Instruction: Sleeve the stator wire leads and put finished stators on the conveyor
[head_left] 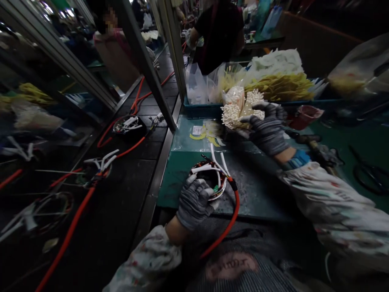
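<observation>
My left hand, in a grey striped glove with pale fingertips, is closed around the near left edge of a ring-shaped wire coil. White sleeves stick up from the coil, and a thick orange cable curves from its right side towards my lap. At the front of the blue bin, my right hand, gloved alike, has its thumb and fingers around a bundle of thin pale tubes with white ends. A second such bundle lies beside it on the left.
Behind the bundles, a blue bin holds yellow strips and white pieces. A labelled plastic bag lies on the green mat. At left, a dark conveyor carries more coils. Co-workers are beyond the posts.
</observation>
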The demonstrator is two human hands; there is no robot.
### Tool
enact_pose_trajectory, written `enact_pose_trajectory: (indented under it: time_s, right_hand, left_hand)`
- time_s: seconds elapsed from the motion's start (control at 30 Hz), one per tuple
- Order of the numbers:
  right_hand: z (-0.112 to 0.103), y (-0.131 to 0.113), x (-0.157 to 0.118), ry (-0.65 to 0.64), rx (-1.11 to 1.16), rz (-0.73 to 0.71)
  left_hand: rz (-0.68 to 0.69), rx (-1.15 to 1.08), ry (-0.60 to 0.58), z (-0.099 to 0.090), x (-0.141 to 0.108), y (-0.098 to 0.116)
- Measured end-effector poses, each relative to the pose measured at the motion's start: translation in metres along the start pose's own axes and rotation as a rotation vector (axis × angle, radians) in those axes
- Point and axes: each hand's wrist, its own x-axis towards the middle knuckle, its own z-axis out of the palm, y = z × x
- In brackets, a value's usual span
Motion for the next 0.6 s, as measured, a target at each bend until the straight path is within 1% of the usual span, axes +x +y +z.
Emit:
enact_pose_trajectory:
  time_s: [0.1, 0.17, 0.2, 0.23, 0.3, 0.33, 0.4, 0.43, 0.47, 0.5, 0.53, 0.57, 0.6]
  right_hand:
    - [0.008, -0.002, 0.008, -0.032, 0.022, 0.01]
    - [0.004, -0.009, 0.005, -0.05, 0.106, 0.017]
    - [-0.002, -0.014, 0.001, -0.057, 0.166, 0.014]
    - [-0.011, -0.022, -0.003, -0.055, 0.239, 0.019]
    - [-0.037, -0.043, -0.013, -0.018, 0.391, 0.07]
    - [-0.054, -0.056, -0.019, 0.015, 0.47, 0.141]
    - [-0.089, -0.083, -0.035, 0.085, 0.543, 0.301]
    - [-0.105, -0.095, -0.045, 0.077, 0.569, 0.409]
    - [-0.116, -0.105, -0.055, 0.075, 0.61, 0.459]
    - [-0.124, -0.113, -0.066, -0.038, 0.644, 0.492]
    - [-0.127, -0.119, -0.077, -0.144, 0.645, 0.512]
    - [-0.126, -0.123, -0.088, -0.208, 0.633, 0.506]
    - [-0.122, -0.125, -0.097, -0.23, 0.601, 0.492]
  left_hand:
    - [0.005, -0.003, -0.013, 0.003, -0.001, -0.007]
    - [0.001, -0.004, -0.034, 0.003, -0.002, -0.008]
    - [-0.002, -0.003, -0.037, 0.003, -0.002, -0.007]
    - [-0.004, 0.0, -0.04, 0.003, -0.002, -0.007]
    - [-0.001, 0.004, -0.046, 0.004, -0.002, -0.006]
    - [-0.006, 0.004, -0.049, 0.004, -0.002, -0.006]
    - [-0.019, -0.009, -0.058, 0.005, -0.001, -0.006]
    - [-0.022, -0.019, -0.063, 0.005, -0.001, -0.006]
    - [-0.023, -0.029, -0.061, 0.005, -0.001, -0.006]
    - [-0.021, -0.035, -0.058, 0.005, 0.0, -0.007]
    - [-0.017, -0.038, -0.055, 0.005, -0.001, -0.007]
    - [-0.015, -0.04, -0.052, 0.005, -0.001, -0.007]
    - [-0.016, -0.041, -0.047, 0.006, -0.001, -0.007]
